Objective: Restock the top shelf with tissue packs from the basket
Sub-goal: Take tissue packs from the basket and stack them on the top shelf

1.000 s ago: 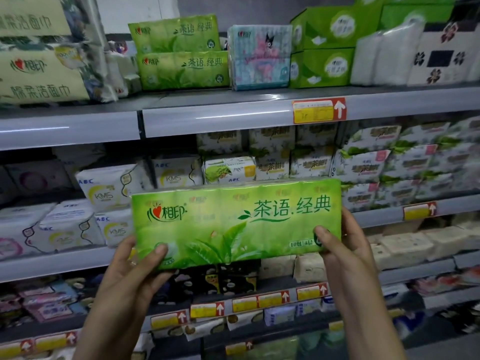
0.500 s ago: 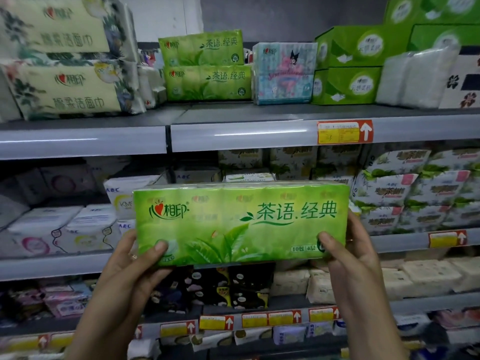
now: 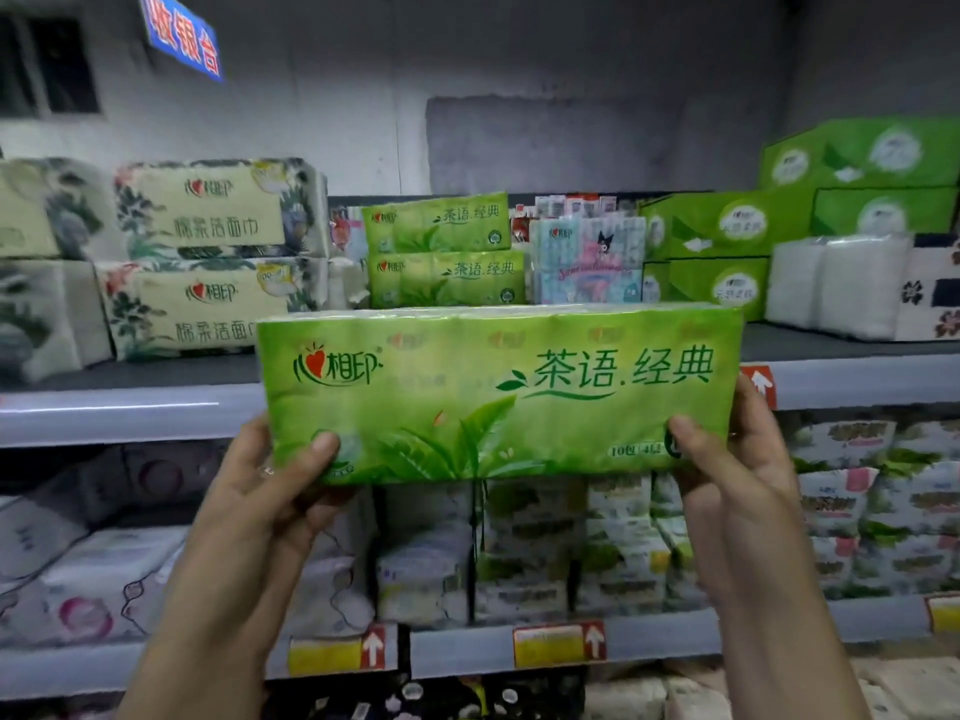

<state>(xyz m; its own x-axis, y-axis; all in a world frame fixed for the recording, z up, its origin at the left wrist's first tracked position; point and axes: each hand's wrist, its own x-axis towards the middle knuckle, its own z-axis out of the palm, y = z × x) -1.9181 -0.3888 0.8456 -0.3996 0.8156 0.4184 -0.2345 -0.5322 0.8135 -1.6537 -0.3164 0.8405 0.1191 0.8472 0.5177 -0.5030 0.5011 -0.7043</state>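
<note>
Gripping a long green tissue pack [image 3: 498,394] by its two short ends, both hands hold it level in front of the top shelf [image 3: 130,413]. The left hand [image 3: 270,491] closes on the pack's lower left corner, thumb pressed flat on the printed front and the other fingers hidden behind. The right hand [image 3: 727,475] closes on the lower right corner the same way, thumb on the front near the small print, fingers wrapped around the end.

The pack stands upright on its long edge, label facing the camera. Its top edge sits just above the shelf's front lip, and its lower half hangs below that lip, so it is in the air and not resting on the shelf.

Straight behind the held pack, further back on the shelf, two matching green packs [image 3: 441,252] lie stacked one on the other. Past the left hand's side stand beige flowered packs [image 3: 208,262], also stacked. Behind and toward the right hand's side are a pale blue cartoon pack [image 3: 587,265], green boxes [image 3: 722,252] and white packs [image 3: 831,285]. A red and yellow price tag [image 3: 761,384] peeks out just above the right hand. Below the hands, a lower shelf [image 3: 457,652] carries more blurred packs.
</note>
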